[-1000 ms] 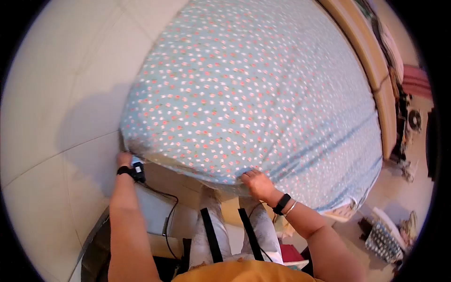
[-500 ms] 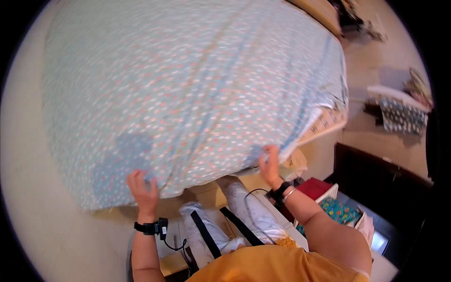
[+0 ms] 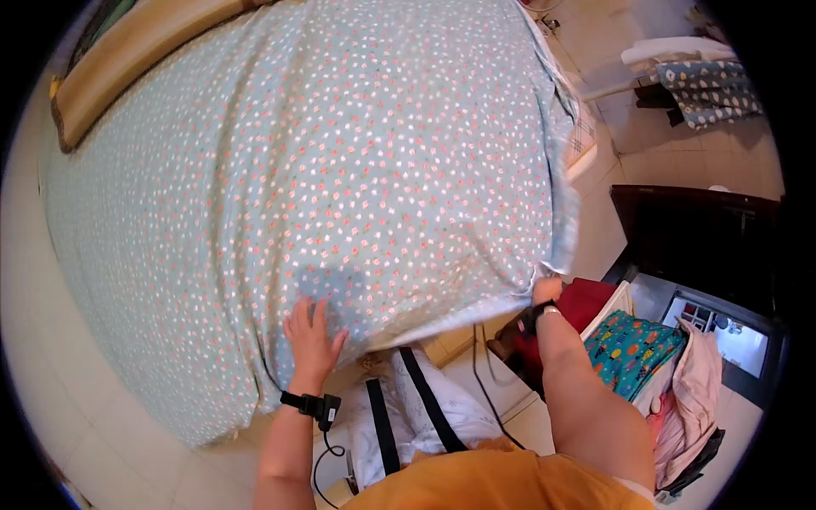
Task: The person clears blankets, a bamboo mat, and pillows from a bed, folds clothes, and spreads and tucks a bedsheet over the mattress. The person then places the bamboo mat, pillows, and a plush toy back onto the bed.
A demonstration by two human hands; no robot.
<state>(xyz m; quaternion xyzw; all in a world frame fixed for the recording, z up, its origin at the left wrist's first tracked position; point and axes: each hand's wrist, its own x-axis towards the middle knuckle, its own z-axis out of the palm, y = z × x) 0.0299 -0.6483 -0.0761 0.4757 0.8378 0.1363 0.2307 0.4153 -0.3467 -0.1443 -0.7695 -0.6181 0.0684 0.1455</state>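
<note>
A light blue floral sheet (image 3: 374,187) covers a mattress (image 3: 580,144), whose side shows at the right. My left hand (image 3: 312,340) rests on or just over the sheet near its front edge, fingers spread, holding nothing. At the right front corner, my right hand (image 3: 546,290) is closed on the sheet's edge. Its fingertips are partly hidden by the cloth. Wrinkles run across the sheet to the left of my left hand.
A wooden bed board (image 3: 144,59) stands at the upper left. Right of my right arm are a red cloth (image 3: 586,304), a teal patterned cloth (image 3: 633,353) and pink clothes (image 3: 690,399). Beyond lie a dark cabinet (image 3: 697,242) and a dotted cloth (image 3: 710,89).
The view has swung right along the bed. My right hand has moved to the corner and taken the sheet's edge. My left hand has let go of the edge and opened.
</note>
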